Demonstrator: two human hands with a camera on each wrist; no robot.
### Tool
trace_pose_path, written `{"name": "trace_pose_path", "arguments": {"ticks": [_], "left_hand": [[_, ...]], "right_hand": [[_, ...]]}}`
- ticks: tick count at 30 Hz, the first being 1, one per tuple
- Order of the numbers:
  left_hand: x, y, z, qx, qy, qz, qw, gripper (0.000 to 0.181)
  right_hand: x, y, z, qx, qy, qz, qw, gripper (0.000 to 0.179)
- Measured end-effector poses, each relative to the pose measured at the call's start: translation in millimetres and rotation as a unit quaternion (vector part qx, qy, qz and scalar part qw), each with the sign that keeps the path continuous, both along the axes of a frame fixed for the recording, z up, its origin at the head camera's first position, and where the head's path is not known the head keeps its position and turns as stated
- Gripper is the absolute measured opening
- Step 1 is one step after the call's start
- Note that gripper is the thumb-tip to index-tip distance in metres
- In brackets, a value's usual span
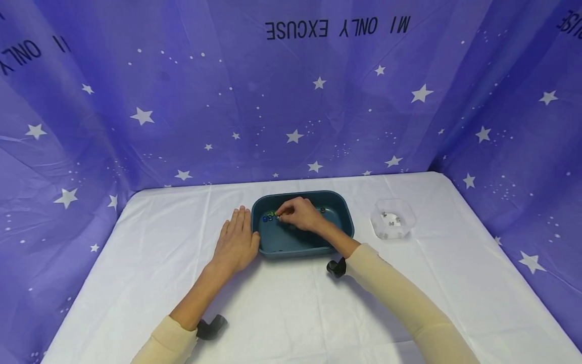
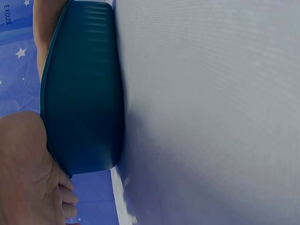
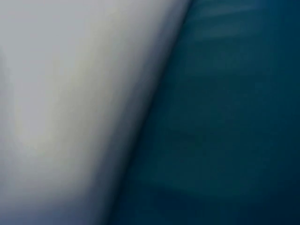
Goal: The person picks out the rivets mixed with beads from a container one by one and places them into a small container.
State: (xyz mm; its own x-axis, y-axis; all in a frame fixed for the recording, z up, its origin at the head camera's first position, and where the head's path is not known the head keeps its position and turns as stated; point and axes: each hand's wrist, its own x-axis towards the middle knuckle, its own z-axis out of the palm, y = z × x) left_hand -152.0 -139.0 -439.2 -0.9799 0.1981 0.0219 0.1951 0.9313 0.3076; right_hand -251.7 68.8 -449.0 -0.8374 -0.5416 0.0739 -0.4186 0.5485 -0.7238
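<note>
A dark teal rectangular basin [image 1: 295, 251] sits on the white-covered table, with several small glass marbles [image 1: 265, 219] grouped at its left end, blue and green among them. One more dark marble [image 1: 323, 210] lies toward the basin's right side. Reaching over the near rim, my right hand [image 1: 300, 214] pinches a small marble [image 1: 278, 217] between thumb and fingertips beside that group; the fingers partly cover it. My left hand [image 1: 236, 243] lies with straight fingers along the basin's left end, its thumb at the rim. The right wrist view holds only the blurred basin wall [image 3: 211, 117] and tablecloth.
To the right of the basin stands a clear plastic container [image 1: 393, 230] with several small glassy pieces inside. A purple curtain [image 1: 254, 101] with white stars closes off the back and both sides. Black wrist mounts [image 1: 336, 268] stick out from both sleeves.
</note>
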Motion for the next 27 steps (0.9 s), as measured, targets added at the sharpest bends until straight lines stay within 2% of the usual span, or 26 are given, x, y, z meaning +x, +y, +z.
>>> {"name": "trace_pose_path", "arguments": {"ticks": [5, 11, 18, 27], "left_hand": [[0.6, -0.6, -0.2, 0.000, 0.013, 0.001, 0.9999, 0.065], [0.7, -0.5, 0.6, -0.001, 0.006, 0.000, 1.0000, 0.066], [0.7, -1.0, 0.2, -0.006, -0.001, 0.002, 1.0000, 0.066], [-0.3, -0.8, -0.9, -0.010, 0.007, -0.001, 0.9999, 0.066]], "right_hand": [[-0.4, 7, 1.9, 0.022, -0.006, -0.008, 0.9997, 0.014], [0.0, 14, 6.1, 0.024, -0.016, 0.000, 0.9996, 0.017], [-0.4, 28, 13.3, 0.003, -0.016, 0.008, 0.9998, 0.021], [1.8, 59, 25.6, -0.037, -0.015, 0.000, 0.9992, 0.024]]}}
